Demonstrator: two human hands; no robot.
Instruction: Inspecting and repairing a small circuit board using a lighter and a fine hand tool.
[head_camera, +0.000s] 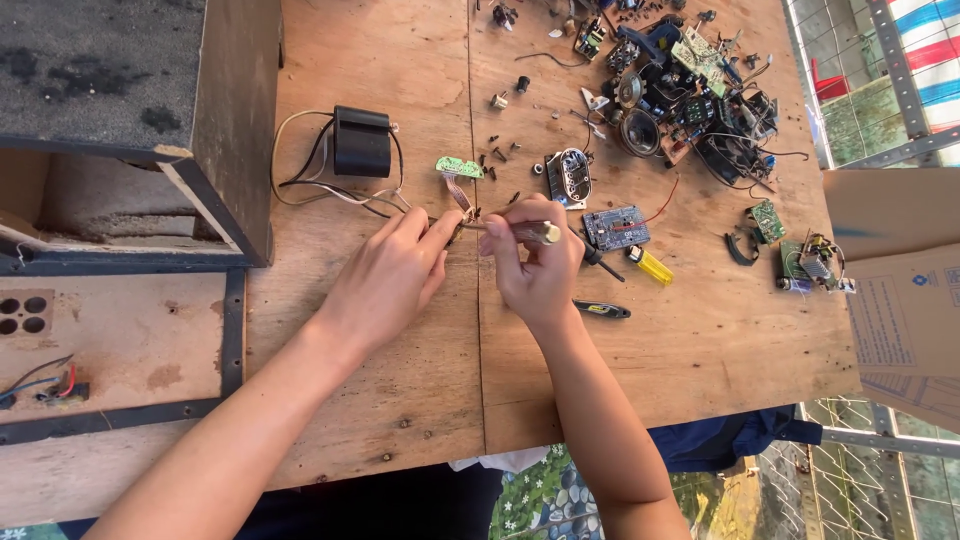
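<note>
A slip of the screwdriver (520, 231) off the small part (455, 232) was judged likely, since that part was only pinched at the plywood table (400, 400) seam (loose screws lay near). The right hand (535, 265) was closed around the screwdriver; the left hand (390, 280) was pinched shut on the small part.

Setting: informal electronics repair workshop; bare plywood desk (400, 400); heap of salvaged circuit boards, small speakers and wires (680, 90) at 1 o'clock; loose screws (500, 152) at 12 o'clock; black transformer (361, 141) at 11 o'clock; opened speaker cabinet (120, 130) at 10 o'clock.
</note>
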